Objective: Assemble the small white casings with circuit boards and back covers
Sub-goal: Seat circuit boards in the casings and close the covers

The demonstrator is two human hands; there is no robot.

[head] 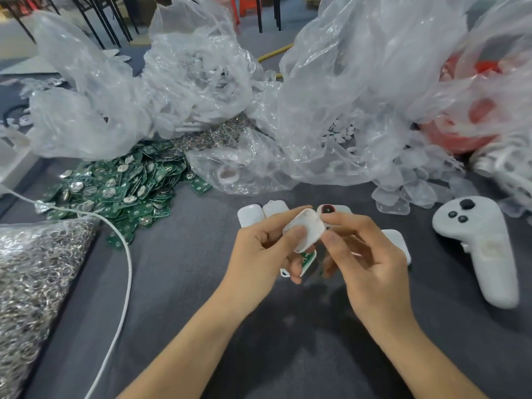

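Both hands meet above the grey table [201,298], a little in front of the person. The left hand [259,249] has its fingers curled: the thumb presses on a white back cover [305,231], which is tilted, and the lower fingers hold a small casing [304,269] with a green circuit board [307,259] in it, just under the cover. The right hand [368,260] pinches the right edge of the same cover between thumb and index finger; its other fingers are bent, and I cannot tell if they touch the casing. Behind the hands several white casings [250,216] lie flat on the table, and one more lies just beside the right hand. Further left there is a heap of green boards [123,185], a bag of metal rings [34,269] and a white cable [128,254]. A white controller [486,249] lies at the right, and crumpled clear plastic bags [345,96] fill the far side
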